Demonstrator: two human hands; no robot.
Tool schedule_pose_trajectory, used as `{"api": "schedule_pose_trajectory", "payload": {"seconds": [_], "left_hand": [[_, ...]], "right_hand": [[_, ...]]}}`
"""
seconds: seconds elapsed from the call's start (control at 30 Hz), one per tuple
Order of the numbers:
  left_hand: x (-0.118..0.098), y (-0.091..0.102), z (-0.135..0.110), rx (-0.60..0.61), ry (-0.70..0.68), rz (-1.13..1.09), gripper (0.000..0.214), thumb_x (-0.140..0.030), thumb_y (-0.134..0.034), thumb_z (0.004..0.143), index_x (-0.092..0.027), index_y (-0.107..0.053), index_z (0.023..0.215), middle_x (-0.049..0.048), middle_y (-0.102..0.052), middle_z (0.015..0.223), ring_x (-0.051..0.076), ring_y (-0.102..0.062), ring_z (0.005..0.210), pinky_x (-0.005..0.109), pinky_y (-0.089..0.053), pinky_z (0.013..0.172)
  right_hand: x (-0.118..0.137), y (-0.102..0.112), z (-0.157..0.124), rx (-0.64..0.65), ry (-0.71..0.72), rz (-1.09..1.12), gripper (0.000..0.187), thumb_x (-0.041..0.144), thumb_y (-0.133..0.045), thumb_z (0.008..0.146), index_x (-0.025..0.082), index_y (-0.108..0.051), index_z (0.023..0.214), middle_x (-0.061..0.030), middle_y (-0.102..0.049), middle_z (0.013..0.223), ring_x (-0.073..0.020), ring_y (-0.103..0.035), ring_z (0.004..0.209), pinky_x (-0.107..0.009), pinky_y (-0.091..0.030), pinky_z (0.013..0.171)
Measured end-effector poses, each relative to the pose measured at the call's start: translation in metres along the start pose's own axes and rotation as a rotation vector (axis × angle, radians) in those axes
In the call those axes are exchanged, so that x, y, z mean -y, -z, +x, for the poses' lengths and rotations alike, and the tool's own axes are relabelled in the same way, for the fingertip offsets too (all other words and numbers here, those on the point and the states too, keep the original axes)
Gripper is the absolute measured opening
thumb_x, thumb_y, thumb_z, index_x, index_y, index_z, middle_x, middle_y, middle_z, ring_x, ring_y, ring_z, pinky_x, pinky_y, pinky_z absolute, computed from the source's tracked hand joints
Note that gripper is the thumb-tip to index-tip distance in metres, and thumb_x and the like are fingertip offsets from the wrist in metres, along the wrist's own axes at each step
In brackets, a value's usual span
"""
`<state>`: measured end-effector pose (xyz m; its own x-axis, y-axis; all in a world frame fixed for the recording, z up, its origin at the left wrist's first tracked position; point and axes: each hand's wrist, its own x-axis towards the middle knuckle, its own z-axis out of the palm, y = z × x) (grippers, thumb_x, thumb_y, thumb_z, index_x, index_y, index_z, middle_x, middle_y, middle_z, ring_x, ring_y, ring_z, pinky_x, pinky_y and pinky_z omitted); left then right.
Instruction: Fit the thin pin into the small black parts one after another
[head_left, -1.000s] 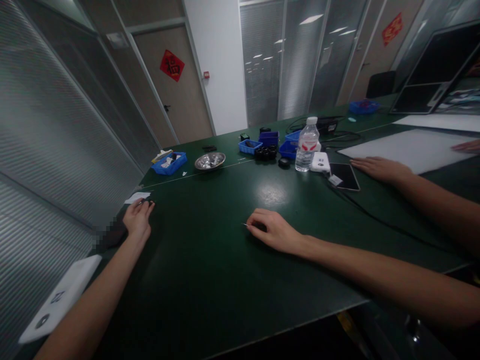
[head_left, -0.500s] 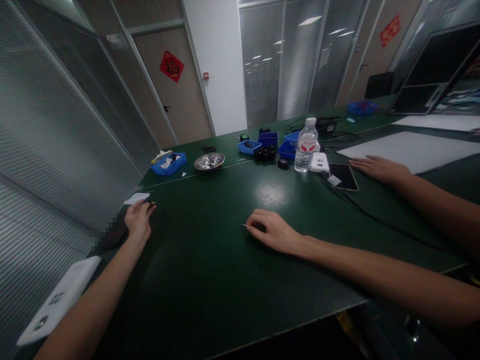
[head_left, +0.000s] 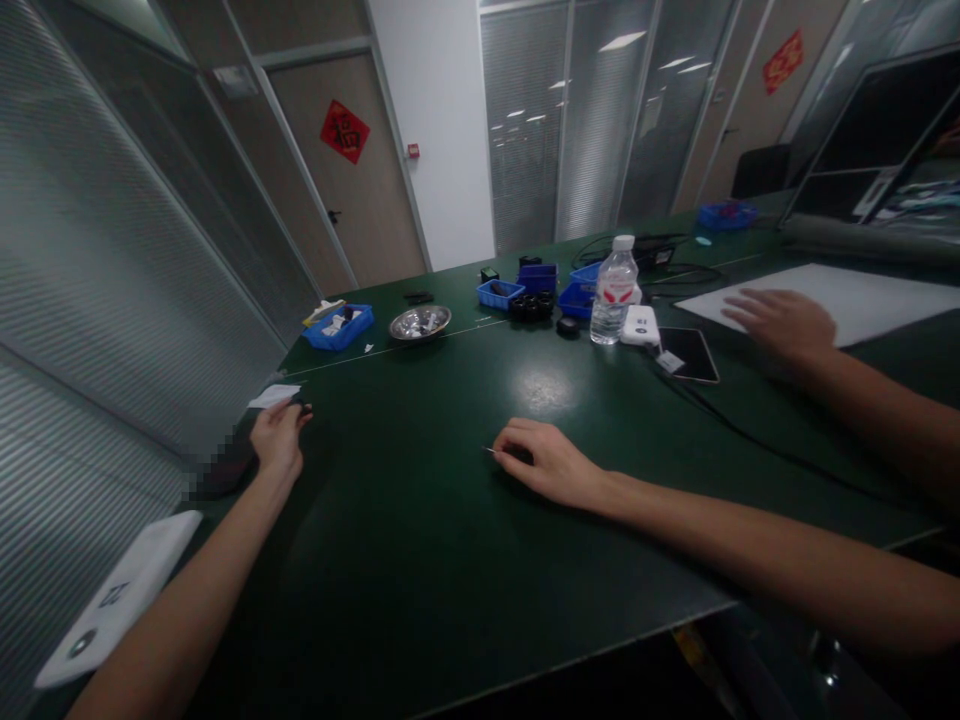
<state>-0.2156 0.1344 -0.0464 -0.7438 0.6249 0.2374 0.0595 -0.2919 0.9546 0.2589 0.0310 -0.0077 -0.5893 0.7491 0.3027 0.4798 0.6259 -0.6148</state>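
My left hand (head_left: 277,440) rests on the dark green table (head_left: 420,560) near its left edge, fingers drawn together at a small dark object (head_left: 304,408), just below a white paper slip (head_left: 274,396). My right hand (head_left: 551,462) lies curled at the table's middle. A thin pale pin (head_left: 488,450) pokes out leftward from its fingertips, with something dark under the fingers. What exactly either hand holds is too small to make out.
Another person's hand (head_left: 784,322) hovers over a white sheet (head_left: 862,295) at the right, beside a phone (head_left: 690,352) and cable. A water bottle (head_left: 613,290), blue bins (head_left: 339,327), a metal bowl (head_left: 420,322) and small black parts stand farther back. A white card (head_left: 112,598) lies at lower left.
The other person's hand lifted from beside the phone and moved right onto the white sheet. My own hands have barely shifted.
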Motion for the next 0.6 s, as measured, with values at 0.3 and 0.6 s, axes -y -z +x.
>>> {"api": "schedule_pose_trajectory", "payload": {"seconds": [0.3,0.6], "left_hand": [[0.0033,-0.0007,0.0047,-0.044,-0.002,0.051,0.030,-0.014,-0.071,0.065,-0.012,-0.064,0.094,0.0027,-0.068,0.084,0.014,-0.069,0.067,0.022,-0.053,0.057],[0.0051,0.0002,0.0055,-0.047,-0.030,0.046,0.032,-0.018,-0.072,0.065,-0.013,-0.064,0.095,0.0019,-0.067,0.083,0.014,-0.069,0.067,0.020,-0.053,0.053]], "right_hand": [[-0.0008,-0.0002,0.0004,0.003,0.009,0.009,0.016,0.028,-0.058,0.101,0.018,-0.070,0.102,-0.0053,-0.066,0.099,-0.0162,-0.061,0.084,-0.029,-0.049,0.072],[0.0007,0.0000,0.0008,0.000,0.007,0.001,0.014,0.026,-0.059,0.100,0.018,-0.070,0.101,-0.0048,-0.066,0.099,-0.0163,-0.061,0.084,-0.029,-0.048,0.072]]}}
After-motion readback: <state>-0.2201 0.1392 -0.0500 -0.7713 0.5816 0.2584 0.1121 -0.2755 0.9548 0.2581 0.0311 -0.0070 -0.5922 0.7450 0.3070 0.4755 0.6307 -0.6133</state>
